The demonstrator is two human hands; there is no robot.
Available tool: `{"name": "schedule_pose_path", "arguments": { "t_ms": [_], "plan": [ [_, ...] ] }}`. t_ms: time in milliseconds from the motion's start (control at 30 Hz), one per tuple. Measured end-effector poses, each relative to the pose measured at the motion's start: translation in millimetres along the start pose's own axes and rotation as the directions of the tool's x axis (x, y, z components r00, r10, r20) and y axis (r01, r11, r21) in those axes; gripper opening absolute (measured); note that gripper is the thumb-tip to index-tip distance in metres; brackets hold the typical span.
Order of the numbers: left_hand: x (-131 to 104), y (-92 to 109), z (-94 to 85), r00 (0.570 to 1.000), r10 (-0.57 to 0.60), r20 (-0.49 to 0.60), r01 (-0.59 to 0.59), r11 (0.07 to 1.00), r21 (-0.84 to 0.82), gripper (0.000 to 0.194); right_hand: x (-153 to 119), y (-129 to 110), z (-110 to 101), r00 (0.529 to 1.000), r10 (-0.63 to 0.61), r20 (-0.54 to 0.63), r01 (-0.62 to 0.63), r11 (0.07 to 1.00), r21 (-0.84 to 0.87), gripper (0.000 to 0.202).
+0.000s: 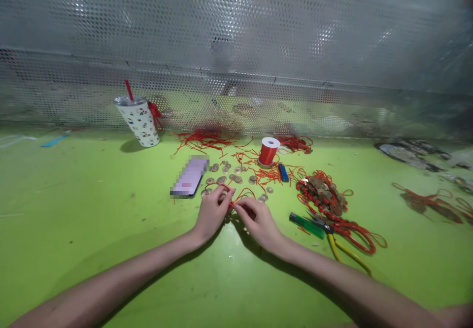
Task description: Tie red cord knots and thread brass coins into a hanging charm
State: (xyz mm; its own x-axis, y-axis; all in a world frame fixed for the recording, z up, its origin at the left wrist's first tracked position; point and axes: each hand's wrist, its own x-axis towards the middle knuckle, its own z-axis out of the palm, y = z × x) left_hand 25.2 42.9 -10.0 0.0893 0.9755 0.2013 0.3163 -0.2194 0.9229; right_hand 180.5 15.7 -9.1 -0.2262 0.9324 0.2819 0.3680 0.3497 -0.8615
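My left hand (214, 209) pinches a red cord (231, 203) in the middle of the green table. Close beside it, my right hand (258, 218) pinches the same cord between thumb and finger. Loops of the cord rise above both hands, and a small knot seems to sit between the fingertips. Something coin-like shows under the fingers, mostly hidden. Several loose round coins with holes (236, 178) lie just beyond my hands. A phone (190, 176) with a pale screen rests to the left of them.
Right of my hands are a green lighter (306, 225), yellow-handled pliers (345, 252) and a heap of coins on red cords (321, 192). Behind stand a red thread spool (267, 153), a blue lighter (283, 172), cord scraps (205, 139) and a tumbler (142, 125). A perforated metal screen (185, 72) borders the back.
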Motion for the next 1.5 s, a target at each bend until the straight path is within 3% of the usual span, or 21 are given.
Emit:
{"name": "schedule_pose_path", "arguments": {
  "t_ms": [267,400,500,600,700,767,900,1000,1100,1167,1233,1300,1400,1500],
  "plan": [
    [-1,1,0.0,1.0,-0.027,0.004,0.027,0.999,-0.028,0.031,0,1,1,0.992,0.125,0.021,-0.126,0.985,0.116,0.021],
    [1,-1,-0.8,0.997,-0.075,0.024,0.077,0.992,-0.097,0.031,0,3,0,0.993,0.11,0.048,-0.114,0.988,0.104,0.022],
    [4,-3,-1.3,0.985,-0.129,0.111,0.149,0.97,-0.192,0.034,-1,6,-4,0.999,0.015,0.037,-0.013,0.999,-0.044,0.019],
    [6,-3,-1.3,0.963,-0.167,0.213,0.218,0.946,-0.241,0.034,-2,10,-11,0.988,-0.142,0.065,0.152,0.968,-0.198,0.033],
    [7,-2,-2.0,0.928,-0.211,0.307,0.289,0.928,-0.235,0.041,3,10,-20,0.959,-0.266,0.101,0.283,0.931,-0.23,0.027],
    [9,1,-4.1,0.925,-0.229,0.304,0.307,0.921,-0.24,0.042,9,9,-26,0.949,-0.304,0.085,0.315,0.924,-0.218,0.018],
    [17,5,-11.8,0.959,-0.158,0.237,0.222,0.937,-0.271,0.037,21,6,-36,0.985,-0.162,0.061,0.17,0.975,-0.142,0.018],
    [25,7,-15.7,0.925,-0.181,0.333,0.275,0.925,-0.261,0.047,27,7,-38,0.991,0.056,0.12,-0.058,0.998,0.015,0.023],
    [31,7,-16.0,0.843,-0.301,0.445,0.491,0.77,-0.408,0.057,30,9,-35,0.966,0.199,0.163,-0.234,0.943,0.238,0.03],
    [32,6,-15.1,0.82,-0.373,0.434,0.569,0.62,-0.541,0.056,30,10,-32,0.952,0.264,0.156,-0.304,0.877,0.371,0.035],
    [30,6,-14.0,0.84,-0.422,0.34,0.539,0.579,-0.612,0.053,29,10,-29,0.94,0.317,0.122,-0.337,0.824,0.454,0.039],
    [26,6,-12.9,0.892,-0.404,0.202,0.441,0.681,-0.585,0.048,27,9,-25,0.936,0.344,0.073,-0.335,0.807,0.487,0.04],
    [21,9,-11.9,0.978,-0.201,0.059,0.208,0.906,-0.369,0.035,23,7,-21,0.935,0.352,0.032,-0.324,0.816,0.48,0.039],
    [19,13,-14.4,0.997,-0.047,0.059,0.056,0.986,-0.156,0.027,20,4,-18,0.939,0.342,0.042,-0.323,0.832,0.451,0.037]
  ]
}}
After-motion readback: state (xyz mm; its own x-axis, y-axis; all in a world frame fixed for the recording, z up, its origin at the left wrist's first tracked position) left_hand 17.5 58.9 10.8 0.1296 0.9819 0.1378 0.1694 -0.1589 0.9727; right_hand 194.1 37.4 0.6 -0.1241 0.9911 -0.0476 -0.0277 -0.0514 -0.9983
